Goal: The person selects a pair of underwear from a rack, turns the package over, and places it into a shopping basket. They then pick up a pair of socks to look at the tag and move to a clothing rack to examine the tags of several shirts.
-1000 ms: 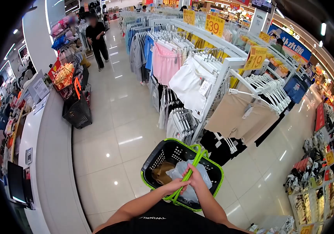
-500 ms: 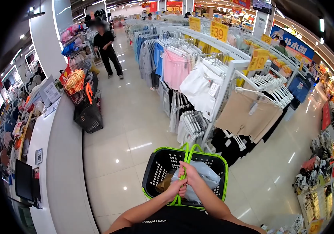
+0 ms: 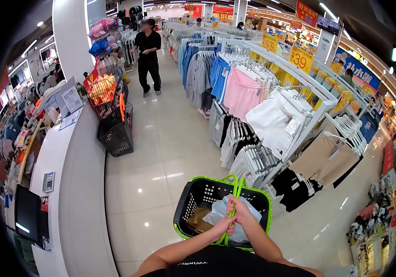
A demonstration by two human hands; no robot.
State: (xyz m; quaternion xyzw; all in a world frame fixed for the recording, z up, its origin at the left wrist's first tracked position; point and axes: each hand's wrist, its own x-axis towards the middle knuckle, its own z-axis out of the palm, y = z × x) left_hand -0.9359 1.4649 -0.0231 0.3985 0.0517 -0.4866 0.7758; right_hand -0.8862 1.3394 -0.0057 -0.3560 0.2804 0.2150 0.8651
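Note:
A black shopping basket (image 3: pixel 191 194) with a lime-green rim hangs in front of my body. Its two green handles (image 3: pixel 239 187) are brought together, and both hands grip them. My right hand (image 3: pixel 239 210) is closed around the handles, higher up. Just below and to the left, my left hand (image 3: pixel 225 226) is closed on them too, touching the right. Inside the basket lie a pale grey-white plastic bag (image 3: pixel 216 211) and something brown (image 3: pixel 199 219), whose kind I cannot make out.
On the left runs a white counter (image 3: pixel 82 194) with a calculator (image 3: pixel 48 182) and a monitor (image 3: pixel 26 214). Black baskets (image 3: pixel 117 138) stand at its far end. A person (image 3: pixel 148 57) in black is in the aisle. Clothes racks (image 3: pixel 276 115) line the right side.
The view has shifted and come closer to the racks and the person, who now faces more this way. My hands and the basket sit slightly farther right, the grip unchanged.

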